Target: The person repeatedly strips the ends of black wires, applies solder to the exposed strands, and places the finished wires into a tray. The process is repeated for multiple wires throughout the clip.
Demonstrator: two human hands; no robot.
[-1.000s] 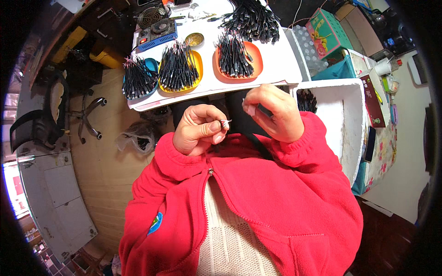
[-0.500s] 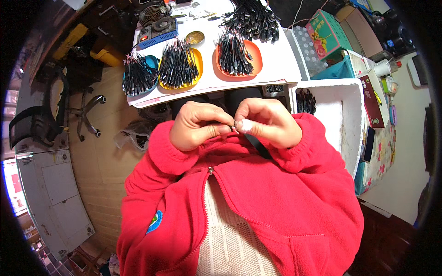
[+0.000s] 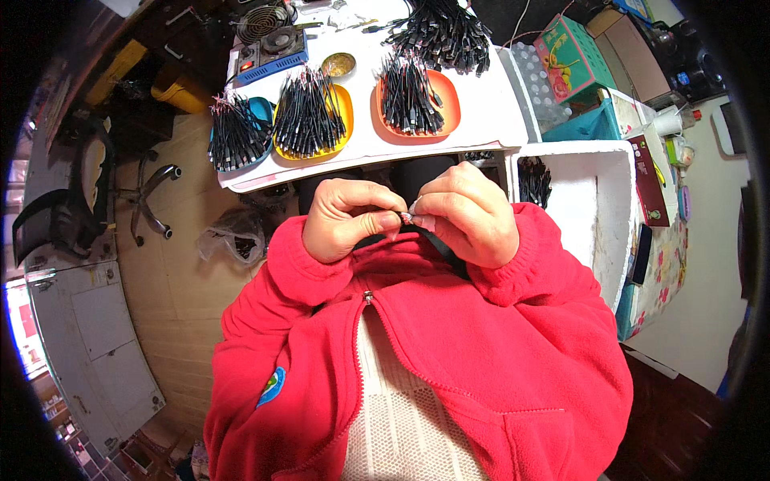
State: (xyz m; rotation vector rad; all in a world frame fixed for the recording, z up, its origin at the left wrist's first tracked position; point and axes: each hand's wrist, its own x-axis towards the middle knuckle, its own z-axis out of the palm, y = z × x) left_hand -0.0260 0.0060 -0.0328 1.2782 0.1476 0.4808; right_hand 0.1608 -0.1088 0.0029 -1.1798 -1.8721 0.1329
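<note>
In front of my jacket, my left hand (image 3: pixel 350 222) and my right hand (image 3: pixel 472 215) meet tip to tip. Thumb and fingers of the left are closed on a thin black cable (image 3: pixel 406 217) with pale and reddish wire ends. My right fingertips pinch those wires close beside it; white tape shows on them. Most of the cable is hidden by my fingers. Beyond my hands, bundles of short black cables lie in a blue tray (image 3: pixel 261 108), a yellow tray (image 3: pixel 346 120) and an orange tray (image 3: pixel 451 104).
A larger heap of black cables (image 3: pixel 445 36) lies at the table's back. Left of it are a blue portable stove (image 3: pixel 277 58) and a small round metal dish (image 3: pixel 338 64). A white foam box (image 3: pixel 613 152) holding some cables (image 3: pixel 534 181) stands right. A wheeled chair base (image 3: pixel 148 196) stands left.
My right hand has turned, its fingers now curling over the wire ends. The taped fingertip is less exposed. My left hand keeps its pinch, shifted slightly right.
</note>
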